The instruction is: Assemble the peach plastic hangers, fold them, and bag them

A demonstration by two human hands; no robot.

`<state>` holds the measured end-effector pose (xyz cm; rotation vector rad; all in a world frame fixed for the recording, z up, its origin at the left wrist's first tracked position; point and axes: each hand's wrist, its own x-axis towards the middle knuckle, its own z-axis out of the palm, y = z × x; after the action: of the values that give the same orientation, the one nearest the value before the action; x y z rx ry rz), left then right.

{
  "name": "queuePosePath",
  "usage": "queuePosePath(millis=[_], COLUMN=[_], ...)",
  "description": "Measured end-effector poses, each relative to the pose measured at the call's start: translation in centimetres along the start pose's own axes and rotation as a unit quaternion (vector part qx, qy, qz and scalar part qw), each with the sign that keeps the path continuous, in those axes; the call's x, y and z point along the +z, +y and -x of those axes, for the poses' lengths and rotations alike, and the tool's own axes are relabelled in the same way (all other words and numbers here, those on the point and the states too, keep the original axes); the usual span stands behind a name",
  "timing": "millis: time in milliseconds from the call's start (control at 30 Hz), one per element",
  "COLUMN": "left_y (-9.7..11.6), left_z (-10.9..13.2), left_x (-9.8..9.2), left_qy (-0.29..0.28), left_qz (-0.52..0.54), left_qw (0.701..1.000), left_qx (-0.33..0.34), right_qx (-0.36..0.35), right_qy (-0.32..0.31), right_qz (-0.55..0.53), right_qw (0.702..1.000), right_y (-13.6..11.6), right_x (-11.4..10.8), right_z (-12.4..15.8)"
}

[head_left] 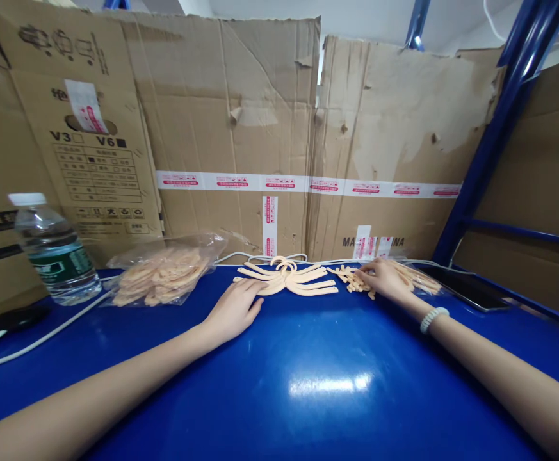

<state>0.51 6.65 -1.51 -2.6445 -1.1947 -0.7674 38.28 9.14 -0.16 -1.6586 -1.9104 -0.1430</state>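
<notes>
Several peach-coloured plastic hangers (pixel 308 282) lie in a fanned stack at the middle of the blue table, their hooks at the back. My left hand (pixel 238 307) rests over the left arms of these hangers, palm down with its fingers stretched out. To the right of the stack, a loose pile of small peach plastic pieces (pixel 349 280) lies on the table. My right hand (pixel 383 279) is at this pile, its fingers bent down and drawn together. Whatever sits between those fingertips, if anything, is too small and hidden to name.
A clear bag of peach parts (pixel 164 275) lies at the left, beside a water bottle (pixel 56 250). Behind my right hand are longer peach strips (pixel 416 278) and a dark phone (pixel 469 288). A white cable (pixel 63 326) crosses the left side. Cardboard sheets (pixel 231 128) wall the back.
</notes>
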Motion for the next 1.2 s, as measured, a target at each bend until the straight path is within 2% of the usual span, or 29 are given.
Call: queuePosePath(millis=[167, 333, 433, 600, 733, 833, 933, 1033, 1200], left_y=[0.3, 0.2, 0.1, 0.3, 0.6, 0.9, 1.5, 2.1, 2.7], left_z=[-0.1, -0.2, -0.4, -0.7, -1.5, -2.0, -1.6, -0.3, 2.8], left_x=[-0.3, -0.2, -0.3, -0.6, -0.8, -1.4, -2.7, -3.9, -3.7], left_qy=[-0.003, -0.004, -0.007, -0.018, -0.026, -0.025, -0.012, 0.003, 0.019], left_qz=[-0.009, -0.015, -0.016, -0.022, -0.017, 0.003, 0.035, 0.067, 0.150], left_qw=[1.000, 1.000, 1.000, 1.000, 0.999, 1.000, 0.999, 0.997, 0.988], left_qx=[-0.008, -0.022, -0.016, -0.001, -0.002, -0.006, -0.018, -0.031, -0.029], right_qx=[0.062, 0.128, 0.152, 0.175, 0.202, 0.212, 0.206, 0.194, 0.168], right_qy=[0.028, 0.072, 0.066, 0.010, -0.033, -0.059, -0.080, -0.093, -0.112], right_qz=[-0.104, -0.228, -0.325, -0.485, -0.564, -0.596, -0.610, -0.616, -0.587], right_qw=[0.992, 0.963, 0.931, 0.857, 0.800, 0.772, 0.761, 0.758, 0.784], right_y=[-0.6, -0.8, -1.3, -2.8, -4.1, -5.0, -5.8, -6.6, -8.3], right_x=[-0.2, -1.3, -2.0, -2.5, -2.5, -2.4, -2.5, -2.7, -2.7], right_z=[0.0, 0.2, 0.7, 1.5, 2.0, 2.5, 3.0, 3.6, 4.8])
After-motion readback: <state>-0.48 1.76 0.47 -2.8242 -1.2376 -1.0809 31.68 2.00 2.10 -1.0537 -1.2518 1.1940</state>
